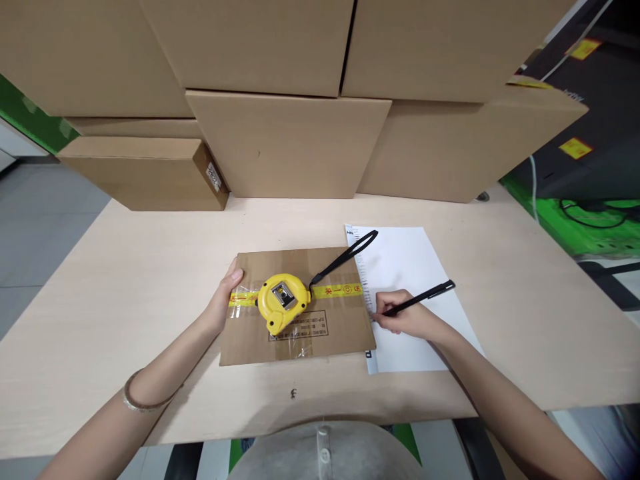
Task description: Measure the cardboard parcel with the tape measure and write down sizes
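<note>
My left hand (226, 293) grips the left edge of a flat cardboard box (345, 333), thumb on top, the other fingers mostly hidden. Yellow printed tape runs across this box. On top of it lies a yellow tape measure (270, 303), its black wrist strap (345, 257) reaching over the white paper (415, 260). Between the fingers of my right hand (405, 315) is a black pen (433, 292), slanting up to the right. This hand rests on the paper, close to the box's right edge. A column of small dark marks follows the paper's left side, partly covered by the box.
Large cardboard boxes (290, 147) stand stacked along the back of the pale table (165, 247). A smaller carton (150, 177) with a label is at the back left. To the right, beyond the table, are dark equipment (555, 133) and a green surface (595, 227) with cables.
</note>
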`<state>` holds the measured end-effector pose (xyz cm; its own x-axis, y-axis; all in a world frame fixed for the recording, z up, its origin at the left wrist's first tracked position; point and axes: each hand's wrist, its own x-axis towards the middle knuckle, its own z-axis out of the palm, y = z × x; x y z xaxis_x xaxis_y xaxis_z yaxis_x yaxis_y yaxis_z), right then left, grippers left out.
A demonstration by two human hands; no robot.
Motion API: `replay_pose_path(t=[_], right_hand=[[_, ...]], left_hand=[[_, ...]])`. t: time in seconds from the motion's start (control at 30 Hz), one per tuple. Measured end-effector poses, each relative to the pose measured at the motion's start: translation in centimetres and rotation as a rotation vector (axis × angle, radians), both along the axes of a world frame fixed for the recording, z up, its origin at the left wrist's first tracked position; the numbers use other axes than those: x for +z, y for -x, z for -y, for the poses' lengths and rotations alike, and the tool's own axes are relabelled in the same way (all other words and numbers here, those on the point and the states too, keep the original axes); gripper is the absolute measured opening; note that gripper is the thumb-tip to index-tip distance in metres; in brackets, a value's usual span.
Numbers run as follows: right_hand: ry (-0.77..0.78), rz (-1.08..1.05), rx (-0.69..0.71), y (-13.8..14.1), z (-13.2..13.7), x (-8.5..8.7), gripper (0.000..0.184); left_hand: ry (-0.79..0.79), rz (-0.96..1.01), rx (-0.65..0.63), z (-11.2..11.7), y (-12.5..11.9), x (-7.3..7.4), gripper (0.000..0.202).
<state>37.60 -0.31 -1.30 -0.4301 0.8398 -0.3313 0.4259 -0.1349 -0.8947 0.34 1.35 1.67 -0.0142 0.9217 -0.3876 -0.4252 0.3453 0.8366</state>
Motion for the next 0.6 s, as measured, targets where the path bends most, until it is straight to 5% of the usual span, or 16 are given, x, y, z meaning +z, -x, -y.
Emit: replay_pose_path(t=[0.4,0.6], right_hand=[[-0.034,0.121,0.016,-0.1,-0.1,0.0,0.033],[-0.122,0.443,-0.083,0.1,0.5,1.5,0.05]], left_hand=[[-0.026,0.008,-0.006,-0.1,0.2,-0.4,0.057],[-0.015,0.043,-0.029,0.0,0.0,-0.3,0.054]])
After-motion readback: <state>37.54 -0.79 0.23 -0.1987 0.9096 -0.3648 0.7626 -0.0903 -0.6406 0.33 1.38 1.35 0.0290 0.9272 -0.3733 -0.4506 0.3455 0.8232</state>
